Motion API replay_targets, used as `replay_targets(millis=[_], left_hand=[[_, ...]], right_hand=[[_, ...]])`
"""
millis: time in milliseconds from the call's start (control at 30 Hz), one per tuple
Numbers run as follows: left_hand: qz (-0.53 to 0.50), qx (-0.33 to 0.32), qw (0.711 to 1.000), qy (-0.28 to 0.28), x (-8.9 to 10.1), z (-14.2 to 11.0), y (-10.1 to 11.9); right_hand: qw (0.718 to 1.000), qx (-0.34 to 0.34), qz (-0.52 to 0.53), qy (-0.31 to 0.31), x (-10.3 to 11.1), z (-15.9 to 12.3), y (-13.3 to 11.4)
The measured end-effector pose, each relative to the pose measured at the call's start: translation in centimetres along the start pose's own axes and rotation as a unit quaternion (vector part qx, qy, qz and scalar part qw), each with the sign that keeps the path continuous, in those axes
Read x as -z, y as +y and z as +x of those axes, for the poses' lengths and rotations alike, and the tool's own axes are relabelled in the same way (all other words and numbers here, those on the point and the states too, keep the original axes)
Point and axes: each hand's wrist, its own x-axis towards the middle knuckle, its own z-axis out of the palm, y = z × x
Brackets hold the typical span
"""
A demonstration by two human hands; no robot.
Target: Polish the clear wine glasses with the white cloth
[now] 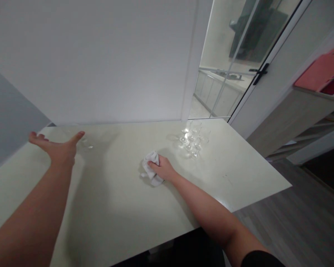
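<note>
My right hand (164,168) grips a crumpled white cloth (152,170) against the pale tabletop (122,200), near its middle. Over the left part of the table, my left hand (59,148) reaches out with thumb and fingers spread wide, holding nothing that I can see. Just right of its thumb, a faint clear glass (87,145) shows, partly hidden behind the hand. Whether the left hand touches it I cannot tell. Beyond my right hand, several clear stemmed glasses (192,139) are grouped close together toward the back right.
A white wall panel (114,74) borders the table's back edge. To the right is a glazed door (219,74) with a black handle (260,72). A pink bag (321,72) rests on a shelf unit (300,111) at far right. Grey flooring (281,215) lies past the table's right edge.
</note>
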Motion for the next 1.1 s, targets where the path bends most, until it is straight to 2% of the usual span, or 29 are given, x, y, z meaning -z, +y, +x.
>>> replay_targets(millis=[67,100,233,333,433,500,533,600,700,800,900,1100], left_hand=[[0.012,0.06,0.997,0.051,-0.7,0.5,-0.7],[0.017,0.085,0.995,0.056,-1.1,0.7,-0.8],[0.017,0.119,0.993,-0.016,-2.4,0.8,0.0],[-0.01,0.068,0.997,-0.042,-3.5,-1.0,1.7],[-0.089,0.008,0.992,-0.086,-4.6,-5.1,4.3],[-0.146,0.005,0.977,-0.155,-5.2,-8.8,6.2],[-0.175,0.01,0.962,-0.208,-5.4,-10.7,7.2],[-0.227,0.033,0.924,-0.306,-5.9,-14.3,9.0],[-0.249,0.082,0.883,-0.388,-6.7,-18.3,10.7],[-0.27,0.117,0.859,-0.419,-7.3,-20.2,11.1],[-0.291,0.141,0.838,-0.44,-7.4,-20.4,10.6],[-0.325,0.2,0.836,-0.394,-7.3,-20.3,9.9]], right_hand=[[1.0,0.002,0.001,0.001,0.0,0.0,0.1],[1.0,0.002,0.001,0.002,0.1,0.0,0.1],[1.0,-0.002,0.015,0.001,0.1,-0.1,0.0],[0.998,-0.018,0.056,0.003,0.0,0.1,0.0],[0.981,-0.104,0.159,0.047,0.2,0.6,-0.2],[0.947,-0.148,0.267,0.102,1.0,0.9,-0.8],[0.927,-0.148,0.324,0.12,1.5,1.0,-1.2],[0.895,-0.105,0.424,0.094,2.7,0.9,-2.3],[0.87,-0.069,0.488,0.025,4.1,0.1,-3.7],[0.87,-0.086,0.484,-0.017,4.3,-0.6,-4.3],[0.877,-0.104,0.468,-0.034,3.9,-0.9,-4.5],[0.887,-0.111,0.446,-0.05,3.4,-1.0,-4.7]])
